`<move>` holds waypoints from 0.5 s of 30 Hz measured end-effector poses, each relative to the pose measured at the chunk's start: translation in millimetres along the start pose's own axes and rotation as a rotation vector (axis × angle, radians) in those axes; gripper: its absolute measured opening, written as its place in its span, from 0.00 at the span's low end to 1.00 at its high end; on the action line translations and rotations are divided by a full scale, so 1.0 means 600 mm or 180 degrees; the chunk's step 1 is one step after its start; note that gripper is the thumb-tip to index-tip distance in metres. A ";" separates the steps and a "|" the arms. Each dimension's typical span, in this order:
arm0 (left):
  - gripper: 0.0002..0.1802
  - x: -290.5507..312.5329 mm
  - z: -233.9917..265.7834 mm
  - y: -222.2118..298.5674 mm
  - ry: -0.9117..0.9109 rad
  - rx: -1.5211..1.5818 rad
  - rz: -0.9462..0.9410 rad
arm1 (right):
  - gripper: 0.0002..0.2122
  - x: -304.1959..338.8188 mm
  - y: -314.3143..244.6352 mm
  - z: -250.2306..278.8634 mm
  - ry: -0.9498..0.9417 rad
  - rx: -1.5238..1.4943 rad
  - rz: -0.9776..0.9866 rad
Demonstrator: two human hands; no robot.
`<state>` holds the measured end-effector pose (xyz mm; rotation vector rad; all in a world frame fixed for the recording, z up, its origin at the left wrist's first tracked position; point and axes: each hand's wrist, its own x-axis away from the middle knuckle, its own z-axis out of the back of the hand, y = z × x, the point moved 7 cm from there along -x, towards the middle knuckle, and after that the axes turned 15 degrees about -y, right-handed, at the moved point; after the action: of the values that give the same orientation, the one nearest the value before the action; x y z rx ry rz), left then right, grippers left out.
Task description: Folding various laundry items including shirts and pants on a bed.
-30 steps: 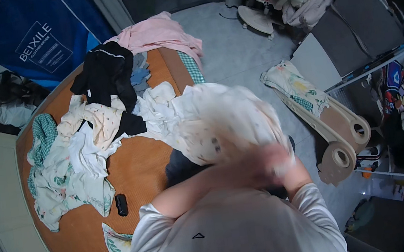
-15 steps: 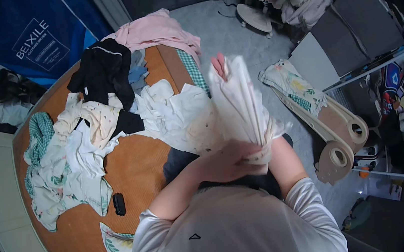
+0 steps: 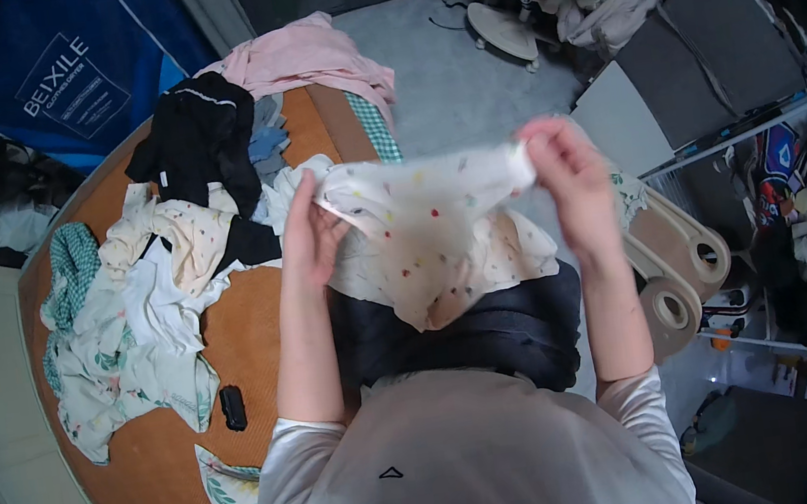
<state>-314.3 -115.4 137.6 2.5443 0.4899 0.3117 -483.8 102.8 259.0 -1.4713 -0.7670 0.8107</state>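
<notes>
A small cream garment (image 3: 434, 216) with scattered coloured prints is stretched between my two hands above my lap; its exact kind cannot be made out. My left hand (image 3: 311, 233) grips its upper left corner, thumb against the cloth. At the opposite corner, my right hand (image 3: 567, 171) pinches the edge, slightly blurred. The lower part hangs loose in folds over my dark trousers (image 3: 464, 335). Just behind my left hand lies white clothing (image 3: 278, 199) on the bed, partly hidden by the hand and garment.
The bed (image 3: 256, 320) carries a black garment (image 3: 199, 146), a pink cloth (image 3: 299, 58), a cream printed garment (image 3: 185, 238) and floral clothing (image 3: 127, 377). A black object (image 3: 232, 408) lies near my left arm. On my right stands a beige plastic frame (image 3: 670, 244).
My right hand was inside the bunched garment, fingertips poking out at the top. Now it is out, and both hands have moved apart, spreading the cloth sideways.
</notes>
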 end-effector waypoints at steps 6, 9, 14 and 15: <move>0.18 0.056 -0.132 0.011 0.0972 -0.4921 -0.1659 | 0.24 -0.036 -0.102 -0.086 -0.0665 0.0130 0.0983; 0.22 0.100 -0.194 -0.097 0.0017 -0.4476 -0.2029 | 0.29 -0.047 -0.110 -0.146 -0.1279 0.0270 0.1436; 0.30 0.032 -0.095 -0.241 -0.0331 -0.5188 -0.1880 | 0.35 -0.027 -0.188 -0.172 -0.1575 0.1952 0.2546; 0.29 0.022 -0.057 -0.243 -0.0222 -0.5789 -0.2089 | 0.35 -0.013 -0.217 -0.148 -0.1025 0.2119 0.2738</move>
<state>-353.9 21.4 89.2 0.5832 0.5529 0.2147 -412.5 55.7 391.7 -1.0266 -0.0051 1.7830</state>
